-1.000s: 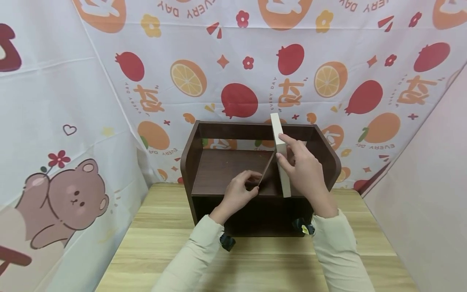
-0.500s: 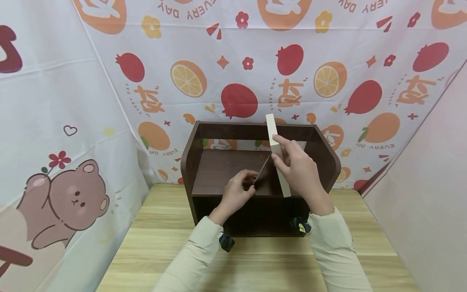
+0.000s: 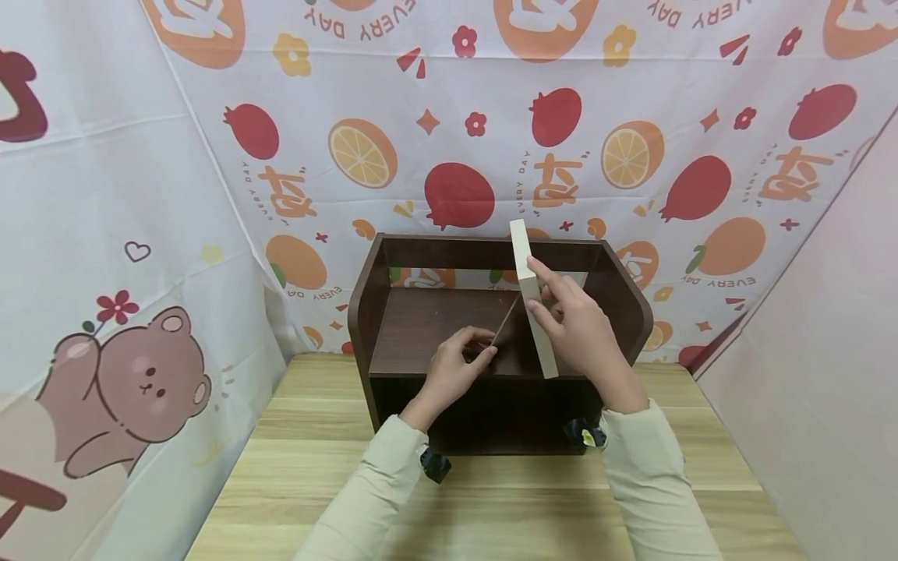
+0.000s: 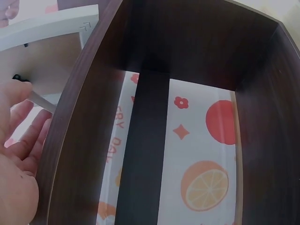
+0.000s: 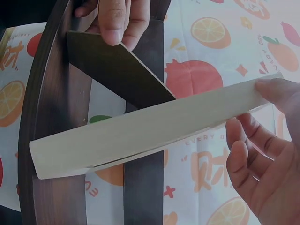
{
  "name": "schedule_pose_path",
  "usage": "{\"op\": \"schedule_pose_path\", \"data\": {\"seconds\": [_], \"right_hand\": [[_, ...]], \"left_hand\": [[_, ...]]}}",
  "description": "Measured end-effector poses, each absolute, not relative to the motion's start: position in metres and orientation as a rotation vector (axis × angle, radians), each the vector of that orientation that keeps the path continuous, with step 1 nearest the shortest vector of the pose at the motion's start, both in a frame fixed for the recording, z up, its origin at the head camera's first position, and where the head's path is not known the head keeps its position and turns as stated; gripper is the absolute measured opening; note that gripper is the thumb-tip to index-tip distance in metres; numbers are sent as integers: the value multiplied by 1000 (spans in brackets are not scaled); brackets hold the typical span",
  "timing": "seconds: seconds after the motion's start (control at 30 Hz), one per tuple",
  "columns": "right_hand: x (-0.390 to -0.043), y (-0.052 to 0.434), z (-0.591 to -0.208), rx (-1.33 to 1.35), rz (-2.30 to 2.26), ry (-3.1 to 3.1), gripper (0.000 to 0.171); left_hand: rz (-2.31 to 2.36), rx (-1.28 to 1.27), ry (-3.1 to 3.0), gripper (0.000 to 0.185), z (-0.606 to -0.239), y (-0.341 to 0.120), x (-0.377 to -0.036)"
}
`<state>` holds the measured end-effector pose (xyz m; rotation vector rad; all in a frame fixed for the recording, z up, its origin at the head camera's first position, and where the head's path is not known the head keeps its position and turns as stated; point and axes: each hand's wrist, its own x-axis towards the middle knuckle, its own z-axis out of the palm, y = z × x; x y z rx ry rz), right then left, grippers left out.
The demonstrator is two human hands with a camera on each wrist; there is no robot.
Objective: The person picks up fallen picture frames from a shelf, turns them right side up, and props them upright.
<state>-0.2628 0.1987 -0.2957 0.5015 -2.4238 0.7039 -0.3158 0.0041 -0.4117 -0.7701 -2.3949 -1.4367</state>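
Frame (image 5: 136, 131) leaning further left, right fingers (image 3: 550, 276) gripping

Pale frame (image 5: 149, 126) in every view

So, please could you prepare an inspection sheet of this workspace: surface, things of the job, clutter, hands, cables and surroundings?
Surface: light wood-grain tabletop, carrying a dark brown two-level shelf unit.
Job's things: cream-white rectangular frame, tilted, at the upper level; thin dark flat panel angled out behind it. Whether the frame rests on the shelf: cannot tell.
Clutter: nothing seen.
Left hand: pinches the panel.
Right hand: holds the frame near its upper corner.
Cables: nothing seen.
Surroundings: white fruit-printed fabric backdrop behind; white bear-printed fabric at left; plain pale wall at right.
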Motion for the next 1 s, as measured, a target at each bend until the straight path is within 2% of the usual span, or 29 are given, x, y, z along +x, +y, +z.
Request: {"op": "schedule_pose_path", "data": {"seconds": [0.4, 1.0], "right_hand": [[-263, 201, -291, 515, 739, -2483, 54], [-271, 200, -282, 649, 904, -2578, 57]], "left_hand": [[-1739, -755, -2392, 22, -404, 2, -323], [-1924, -732, -2438, 26, -391, -5, -331]]}}
